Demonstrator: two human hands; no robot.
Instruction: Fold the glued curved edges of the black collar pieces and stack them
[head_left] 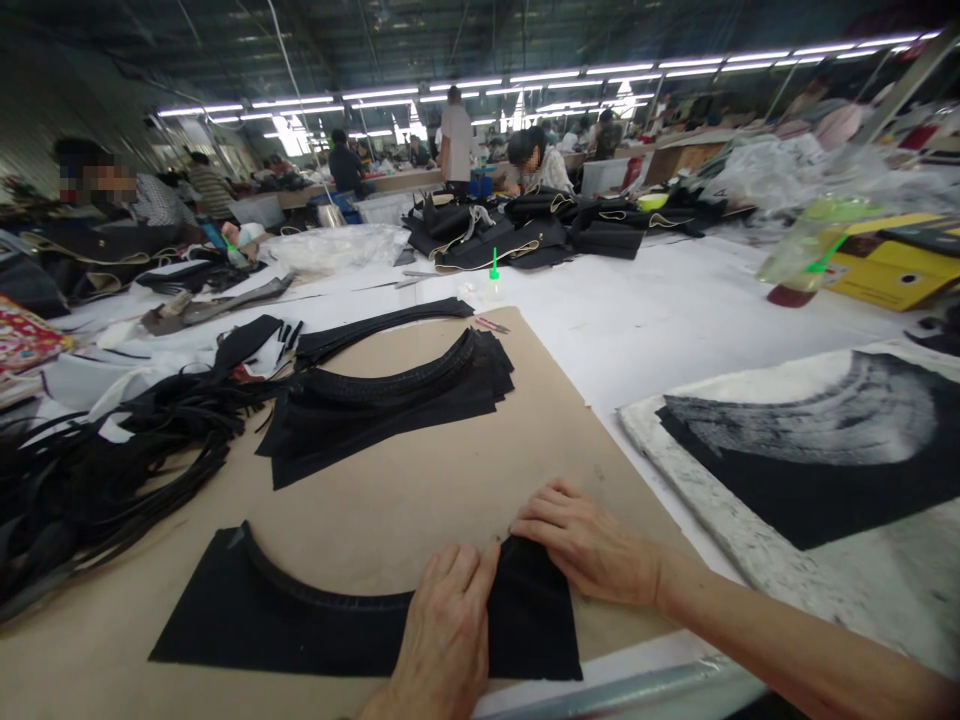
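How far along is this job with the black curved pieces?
Seemingly done: a stack of curved pieces with trimmed edges lies further up the brown board. In hand: the left hand and right hand press flat on one piece. Probably left: the heap of loose black strips beside it.

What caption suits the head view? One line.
On a brown board, left hand and right hand press a curved black fabric piece.

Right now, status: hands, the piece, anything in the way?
Left hand and right hand open, flat on the black curved piece. Piece lies flat on brown board. Stack of like pieces beyond, apart.
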